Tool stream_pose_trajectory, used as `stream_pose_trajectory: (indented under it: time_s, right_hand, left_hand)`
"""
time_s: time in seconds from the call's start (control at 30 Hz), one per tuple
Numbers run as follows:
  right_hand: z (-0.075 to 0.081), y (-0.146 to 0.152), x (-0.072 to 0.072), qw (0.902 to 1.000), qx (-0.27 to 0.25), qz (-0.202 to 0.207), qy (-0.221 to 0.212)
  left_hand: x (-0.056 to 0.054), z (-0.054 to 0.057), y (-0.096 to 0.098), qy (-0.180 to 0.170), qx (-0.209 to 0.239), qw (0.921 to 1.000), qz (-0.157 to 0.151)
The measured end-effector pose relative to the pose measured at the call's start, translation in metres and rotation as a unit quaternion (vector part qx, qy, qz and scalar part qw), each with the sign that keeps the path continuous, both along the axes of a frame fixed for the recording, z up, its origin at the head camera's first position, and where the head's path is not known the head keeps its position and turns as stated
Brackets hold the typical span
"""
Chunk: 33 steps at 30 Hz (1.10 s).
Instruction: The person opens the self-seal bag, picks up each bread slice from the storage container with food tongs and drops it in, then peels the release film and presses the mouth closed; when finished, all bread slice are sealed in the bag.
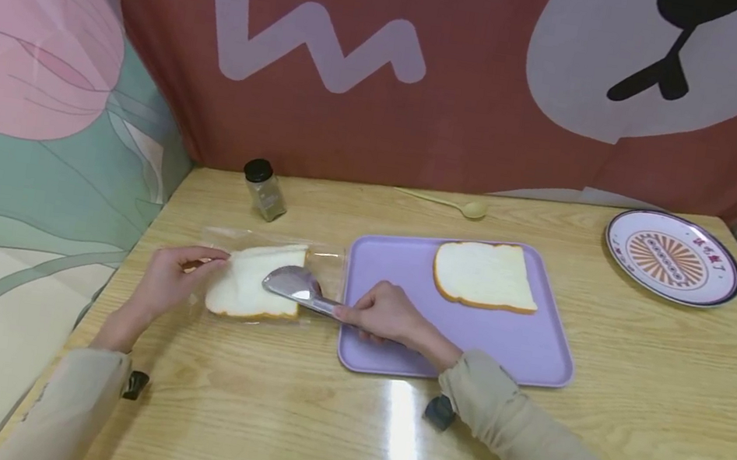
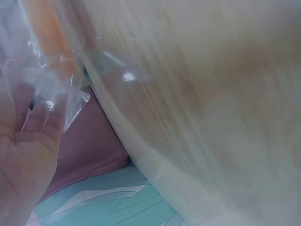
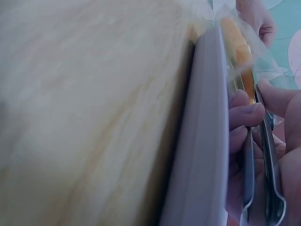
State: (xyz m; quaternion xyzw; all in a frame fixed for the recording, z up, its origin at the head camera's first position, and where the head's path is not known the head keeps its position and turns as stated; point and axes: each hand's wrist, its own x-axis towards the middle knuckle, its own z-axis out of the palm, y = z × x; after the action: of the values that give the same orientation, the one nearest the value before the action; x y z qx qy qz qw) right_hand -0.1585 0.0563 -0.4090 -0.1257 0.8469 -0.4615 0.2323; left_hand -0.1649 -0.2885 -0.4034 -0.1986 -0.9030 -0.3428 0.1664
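My right hand [image 1: 392, 316] grips metal food tongs [image 1: 319, 302]; both of their arms show between the fingers in the right wrist view. The broad upper end of the tongs lies over bread slices [image 1: 254, 289], which rest on a clear plastic bag [image 1: 327, 260] on the table's left part. At the bread's left edge, my left hand [image 1: 170, 281] pinches the bag with thumb and fingers. The left wrist view shows the crinkled plastic [image 2: 47, 89] against those fingers. Another bread slice [image 1: 486, 274] lies flat on the purple tray [image 1: 464, 353], which sits under my right hand.
A spice jar [image 1: 265, 190] with a black lid stands behind the bag. Behind the tray lies a pale yellow spoon [image 1: 473, 210]. At the back right is a patterned plate [image 1: 672, 258]. Cloth walls border the table [image 1: 257, 419] behind and at the left.
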Motion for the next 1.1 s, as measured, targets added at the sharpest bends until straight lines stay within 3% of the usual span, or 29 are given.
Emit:
stream_pose_trajectory:
  time_s: [0.2, 0.5, 0.77, 1.1]
  right_hand:
    - [-0.003, -0.003, -0.001, 0.9999, -0.005, -0.008, -0.003]
    - [-0.003, -0.002, -0.003, 0.9997, -0.024, 0.000, -0.008]
    - [-0.002, -0.003, -0.004, 0.9997, -0.023, -0.001, -0.006]
    - [0.000, -0.012, -0.003, 0.9997, -0.020, -0.010, -0.011]
  left_hand:
    - [0.001, -0.001, 0.001, -0.002, 0.004, 1.0000, -0.001]
    - [0.002, 0.001, -0.006, 0.006, 0.014, 0.9996, 0.025]
    - [0.001, -0.002, -0.005, 0.021, 0.017, 0.9995, 0.016]
    - [0.003, -0.004, -0.005, -0.003, 0.003, 0.9995, 0.032]
